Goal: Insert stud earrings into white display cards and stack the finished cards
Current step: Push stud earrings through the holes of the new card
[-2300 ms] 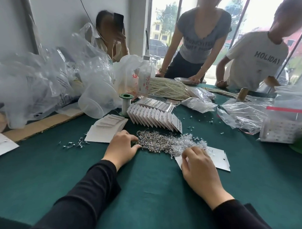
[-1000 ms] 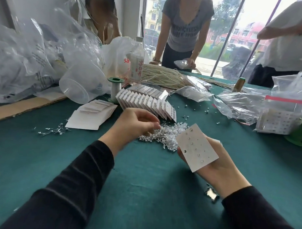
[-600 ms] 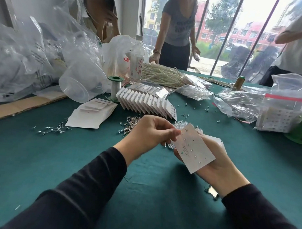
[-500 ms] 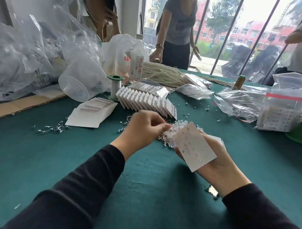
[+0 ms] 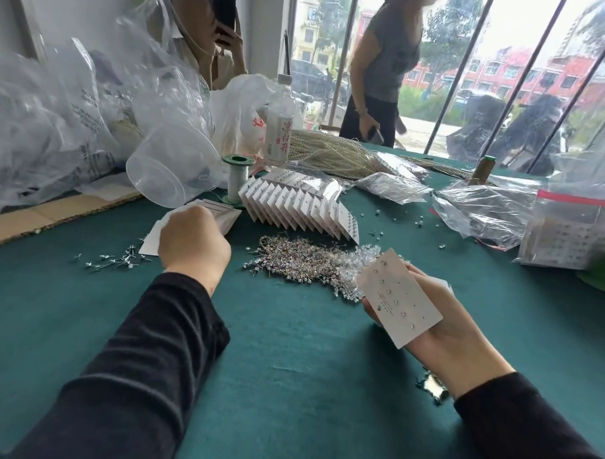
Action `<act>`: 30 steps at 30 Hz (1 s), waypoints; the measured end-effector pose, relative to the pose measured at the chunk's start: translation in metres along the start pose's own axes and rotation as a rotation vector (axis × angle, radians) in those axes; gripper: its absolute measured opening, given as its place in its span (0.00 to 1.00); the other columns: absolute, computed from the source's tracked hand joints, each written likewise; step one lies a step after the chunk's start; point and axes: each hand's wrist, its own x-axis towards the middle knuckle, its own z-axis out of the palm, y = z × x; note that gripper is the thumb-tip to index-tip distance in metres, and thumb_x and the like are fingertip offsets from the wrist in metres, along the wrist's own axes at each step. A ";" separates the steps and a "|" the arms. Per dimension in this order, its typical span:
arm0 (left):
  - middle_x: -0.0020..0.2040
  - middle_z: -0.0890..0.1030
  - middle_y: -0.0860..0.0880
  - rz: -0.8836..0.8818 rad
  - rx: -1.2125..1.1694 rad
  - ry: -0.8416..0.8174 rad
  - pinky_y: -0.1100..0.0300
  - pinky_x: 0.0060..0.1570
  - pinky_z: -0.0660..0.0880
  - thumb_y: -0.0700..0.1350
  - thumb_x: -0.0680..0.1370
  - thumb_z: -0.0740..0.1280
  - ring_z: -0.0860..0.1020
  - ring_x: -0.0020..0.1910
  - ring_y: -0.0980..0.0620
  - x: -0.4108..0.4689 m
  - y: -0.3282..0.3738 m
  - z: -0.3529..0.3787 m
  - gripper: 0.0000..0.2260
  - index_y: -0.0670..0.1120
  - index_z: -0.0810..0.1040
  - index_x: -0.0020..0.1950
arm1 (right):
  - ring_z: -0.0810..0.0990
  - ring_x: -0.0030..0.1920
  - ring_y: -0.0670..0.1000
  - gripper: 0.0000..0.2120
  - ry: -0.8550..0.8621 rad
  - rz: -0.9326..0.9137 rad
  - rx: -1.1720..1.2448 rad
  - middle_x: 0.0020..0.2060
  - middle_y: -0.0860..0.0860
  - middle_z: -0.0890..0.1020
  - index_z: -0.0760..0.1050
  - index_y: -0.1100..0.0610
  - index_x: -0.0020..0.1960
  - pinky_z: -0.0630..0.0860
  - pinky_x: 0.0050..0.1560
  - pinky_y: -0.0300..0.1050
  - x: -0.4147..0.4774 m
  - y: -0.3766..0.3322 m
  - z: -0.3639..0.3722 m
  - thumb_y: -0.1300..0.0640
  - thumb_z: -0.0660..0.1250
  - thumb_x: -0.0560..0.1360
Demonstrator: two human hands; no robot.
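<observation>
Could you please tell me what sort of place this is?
Probably a small jewellery-packing workshop: a loose pile of stud earrings on a green table, a fanned row of filled display cards, and bundled pearl strands.

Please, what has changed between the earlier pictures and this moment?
The left hand moved left, away from the display card, to the flat stack of cards, fingers curled; whether it holds anything is hidden. The right hand still grips the card. The stud pile and fanned finished cards stayed.
</observation>
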 end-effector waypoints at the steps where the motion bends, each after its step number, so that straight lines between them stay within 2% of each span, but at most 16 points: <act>1: 0.44 0.78 0.34 -0.014 0.041 0.025 0.53 0.40 0.67 0.33 0.70 0.65 0.76 0.47 0.34 0.000 -0.002 -0.003 0.02 0.36 0.73 0.39 | 0.76 0.41 0.56 0.09 0.006 0.001 0.000 0.42 0.56 0.77 0.73 0.57 0.45 0.76 0.38 0.47 0.000 0.000 0.000 0.60 0.63 0.65; 4: 0.50 0.78 0.35 0.043 0.131 -0.012 0.51 0.49 0.70 0.38 0.70 0.66 0.74 0.51 0.37 0.000 0.002 0.000 0.10 0.35 0.77 0.48 | 0.76 0.41 0.56 0.09 0.007 0.001 0.007 0.42 0.57 0.76 0.73 0.58 0.45 0.73 0.40 0.48 0.000 0.000 0.000 0.61 0.63 0.65; 7: 0.55 0.80 0.40 0.281 -0.083 -0.250 0.54 0.58 0.72 0.45 0.71 0.69 0.76 0.54 0.44 -0.010 0.024 0.012 0.15 0.41 0.80 0.56 | 0.76 0.41 0.56 0.09 0.006 -0.007 0.002 0.41 0.57 0.77 0.72 0.58 0.45 0.74 0.39 0.47 0.001 -0.001 -0.001 0.61 0.63 0.64; 9: 0.58 0.77 0.41 0.363 -0.071 -0.368 0.56 0.61 0.69 0.49 0.71 0.70 0.75 0.58 0.45 -0.017 0.035 0.023 0.19 0.42 0.77 0.59 | 0.76 0.40 0.56 0.08 0.006 -0.006 -0.002 0.40 0.57 0.77 0.72 0.58 0.44 0.74 0.37 0.47 0.001 0.000 -0.001 0.61 0.63 0.64; 11: 0.57 0.78 0.42 0.364 -0.061 -0.347 0.56 0.58 0.70 0.46 0.73 0.69 0.75 0.56 0.45 -0.019 0.037 0.032 0.14 0.43 0.79 0.56 | 0.76 0.39 0.56 0.07 0.008 -0.004 -0.005 0.40 0.57 0.77 0.73 0.58 0.43 0.75 0.37 0.47 0.001 0.000 -0.001 0.61 0.63 0.64; 15: 0.47 0.83 0.44 0.334 -0.166 -0.264 0.57 0.51 0.74 0.42 0.72 0.70 0.78 0.49 0.46 -0.015 0.032 0.032 0.05 0.42 0.82 0.45 | 0.77 0.39 0.56 0.06 0.009 0.001 0.002 0.39 0.57 0.77 0.73 0.58 0.42 0.75 0.37 0.47 0.001 0.001 -0.001 0.61 0.64 0.65; 19: 0.43 0.84 0.46 0.335 -0.257 -0.208 0.63 0.47 0.72 0.42 0.71 0.71 0.79 0.45 0.50 -0.013 0.031 0.028 0.04 0.43 0.84 0.44 | 0.78 0.38 0.56 0.05 0.005 -0.004 0.007 0.37 0.56 0.78 0.74 0.59 0.40 0.75 0.37 0.47 0.001 0.001 -0.001 0.62 0.64 0.64; 24: 0.39 0.83 0.47 0.306 -0.356 -0.179 0.67 0.42 0.69 0.43 0.71 0.71 0.75 0.36 0.56 -0.011 0.031 0.023 0.04 0.43 0.84 0.42 | 0.78 0.38 0.55 0.07 -0.024 0.016 0.041 0.38 0.56 0.79 0.75 0.58 0.41 0.76 0.37 0.47 0.000 0.001 -0.002 0.61 0.65 0.63; 26: 0.34 0.80 0.51 0.306 -0.484 -0.218 0.73 0.34 0.68 0.44 0.72 0.71 0.74 0.31 0.60 -0.017 0.036 0.018 0.05 0.43 0.82 0.40 | 0.79 0.38 0.55 0.06 -0.046 0.023 0.077 0.37 0.56 0.79 0.74 0.58 0.41 0.76 0.37 0.49 -0.001 0.001 -0.001 0.61 0.64 0.64; 28: 0.31 0.78 0.54 0.378 -0.670 -0.338 0.76 0.29 0.68 0.44 0.72 0.71 0.73 0.27 0.65 -0.031 0.047 0.011 0.04 0.45 0.80 0.39 | 0.79 0.37 0.56 0.04 -0.080 0.029 0.126 0.36 0.57 0.79 0.72 0.60 0.42 0.77 0.36 0.50 -0.002 0.001 0.001 0.63 0.62 0.67; 30: 0.33 0.79 0.55 0.506 -0.773 -0.443 0.74 0.31 0.71 0.42 0.72 0.71 0.75 0.29 0.65 -0.051 0.061 0.009 0.03 0.48 0.80 0.39 | 0.80 0.36 0.57 0.06 -0.114 0.031 0.148 0.36 0.59 0.79 0.71 0.62 0.43 0.79 0.37 0.51 -0.003 0.001 0.004 0.64 0.64 0.66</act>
